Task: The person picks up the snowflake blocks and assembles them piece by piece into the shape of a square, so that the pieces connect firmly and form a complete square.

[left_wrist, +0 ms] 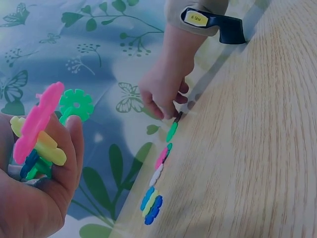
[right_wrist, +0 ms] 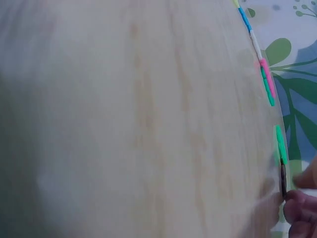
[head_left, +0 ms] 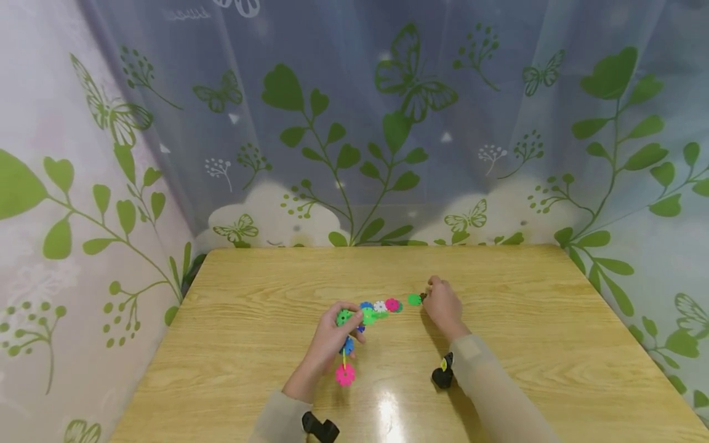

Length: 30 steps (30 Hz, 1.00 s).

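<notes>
My left hand (head_left: 332,332) grips a cluster of joined plastic snowflake discs. A pink disc (left_wrist: 42,121), a yellow one (left_wrist: 47,148) and a green one (left_wrist: 77,104) stick out from it; blue ones show among them, and the palm hides part of the cluster. Farther right, my right hand (head_left: 443,307) reaches down to the tabletop with curled fingers. Its fingertips pinch the edge of a dark brown disc (right_wrist: 283,178), which lies against a flat green disc (right_wrist: 280,141).
Between the hands, loose discs lie in a row on the wooden table (head_left: 249,357): white (head_left: 379,306), pink (head_left: 392,304), plus blue, yellow and green ones. A patterned curtain (head_left: 354,154) hangs behind the table's far edge. Both wrists wear black cameras.
</notes>
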Tool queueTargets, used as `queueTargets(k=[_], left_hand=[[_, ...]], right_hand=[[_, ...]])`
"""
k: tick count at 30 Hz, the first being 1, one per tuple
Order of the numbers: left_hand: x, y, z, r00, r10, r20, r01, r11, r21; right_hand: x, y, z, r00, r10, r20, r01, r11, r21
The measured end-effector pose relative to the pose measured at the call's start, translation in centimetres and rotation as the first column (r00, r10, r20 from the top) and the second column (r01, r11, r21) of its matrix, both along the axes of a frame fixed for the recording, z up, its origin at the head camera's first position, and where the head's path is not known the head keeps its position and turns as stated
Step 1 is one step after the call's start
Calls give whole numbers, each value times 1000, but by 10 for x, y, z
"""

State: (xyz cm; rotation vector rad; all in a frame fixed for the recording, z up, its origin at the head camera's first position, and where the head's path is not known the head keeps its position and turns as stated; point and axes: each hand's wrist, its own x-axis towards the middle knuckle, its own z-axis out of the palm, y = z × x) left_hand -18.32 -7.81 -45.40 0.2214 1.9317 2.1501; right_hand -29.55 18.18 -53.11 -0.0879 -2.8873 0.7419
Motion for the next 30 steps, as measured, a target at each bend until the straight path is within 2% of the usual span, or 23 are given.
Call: queueTargets(k=[9,19,25,28,30], left_hand=[[-1,0,-1,1000,10,10,-10,1000,-8],[-2,-1,-2,1000,20,9,-20,1000,-9],[-2,-1,-1,1000,25,13,-25,1000,-8],[-2,-1,-1,999,27,16,-27,1000,-9],[-2,-1,-1,999,30,20,-30,1000,-8]], right_hand=[[5,-3,1,989,143,47,-144,989,20],[5,-6,7,986,139,86,-140,990,0],[15,-7,14,984,168,67,-156,975,-157],[22,-8,16,984,170,50,-152,954,-260],[27,-10,18,983,176,48,-149,928,-342]])
